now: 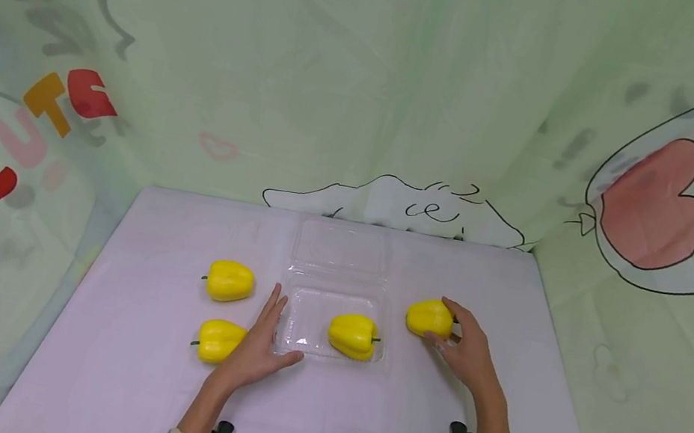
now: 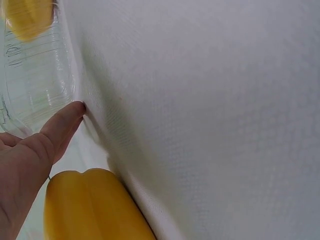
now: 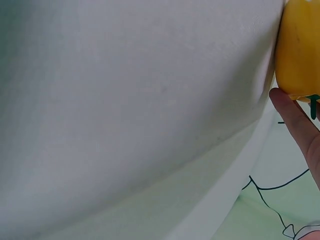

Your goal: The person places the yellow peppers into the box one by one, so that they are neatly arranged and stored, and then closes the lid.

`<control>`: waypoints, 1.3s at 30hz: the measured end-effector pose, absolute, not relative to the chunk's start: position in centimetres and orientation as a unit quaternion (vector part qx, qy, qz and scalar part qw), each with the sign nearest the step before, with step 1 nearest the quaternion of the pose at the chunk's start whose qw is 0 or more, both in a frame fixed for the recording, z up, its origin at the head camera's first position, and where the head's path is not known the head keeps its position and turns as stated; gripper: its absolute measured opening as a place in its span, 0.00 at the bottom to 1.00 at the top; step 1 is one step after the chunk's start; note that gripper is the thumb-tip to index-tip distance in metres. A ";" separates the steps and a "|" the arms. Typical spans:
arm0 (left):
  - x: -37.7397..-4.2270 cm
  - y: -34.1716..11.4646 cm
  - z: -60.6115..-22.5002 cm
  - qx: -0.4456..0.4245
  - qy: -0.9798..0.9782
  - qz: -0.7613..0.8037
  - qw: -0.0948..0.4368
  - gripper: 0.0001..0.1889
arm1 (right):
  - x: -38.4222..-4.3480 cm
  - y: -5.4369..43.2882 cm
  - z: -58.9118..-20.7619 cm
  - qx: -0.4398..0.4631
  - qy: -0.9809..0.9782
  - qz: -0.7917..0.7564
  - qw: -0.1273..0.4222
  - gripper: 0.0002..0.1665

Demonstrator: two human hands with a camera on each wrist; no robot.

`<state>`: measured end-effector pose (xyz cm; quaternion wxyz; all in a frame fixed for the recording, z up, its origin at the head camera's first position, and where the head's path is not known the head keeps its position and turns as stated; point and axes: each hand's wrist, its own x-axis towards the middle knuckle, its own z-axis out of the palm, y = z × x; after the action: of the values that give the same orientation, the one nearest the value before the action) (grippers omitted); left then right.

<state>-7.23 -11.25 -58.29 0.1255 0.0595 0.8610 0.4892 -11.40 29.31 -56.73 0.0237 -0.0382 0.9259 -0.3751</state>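
A clear plastic clamshell box [image 1: 304,316] lies with its lid folded back, and one yellow bell pepper [image 1: 351,335] sits in its right part. My left hand [image 1: 256,357] is at the box's left front corner, fingers straight and thumb spread. In the left wrist view the box [image 2: 37,75] is close by the fingers; whether they touch it I cannot tell. On the right, my right hand [image 1: 468,353] holds another yellow bell pepper [image 1: 428,318] by its stem end, thumb and fingers on opposite sides. The right wrist view shows this pepper [image 3: 300,50] partly, against a fingertip.
Two more yellow bell peppers lie left of the box: a far one [image 1: 230,281] and a near one [image 1: 218,340] beside my left hand. A pale cloth [image 1: 113,361] covers the table. Printed curtains [image 1: 339,94] hang behind and on both sides.
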 end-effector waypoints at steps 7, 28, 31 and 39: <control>-7.3 -11.2 -58.2 0.059 0.858 0.494 0.125 0.58 | -11.4 29.1 -56.4 -0.042 0.926 -0.375 0.022 0.47; -7.2 -11.5 -58.2 0.047 0.860 0.490 0.133 0.59 | -11.5 28.7 -56.8 -0.045 0.926 -0.376 0.008 0.47; -7.2 -11.5 -58.3 0.049 0.860 0.491 0.133 0.59 | -11.3 28.6 -56.7 -0.047 0.929 -0.366 0.001 0.47; -7.2 -11.4 -58.4 0.053 0.861 0.489 0.129 0.58 | -11.2 28.4 -56.0 -0.049 0.931 -0.361 0.004 0.47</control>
<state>-7.15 -11.38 -58.37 0.1288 0.0532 0.8611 0.4891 -11.16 28.44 -55.99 0.0039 -0.0491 0.9312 -0.3611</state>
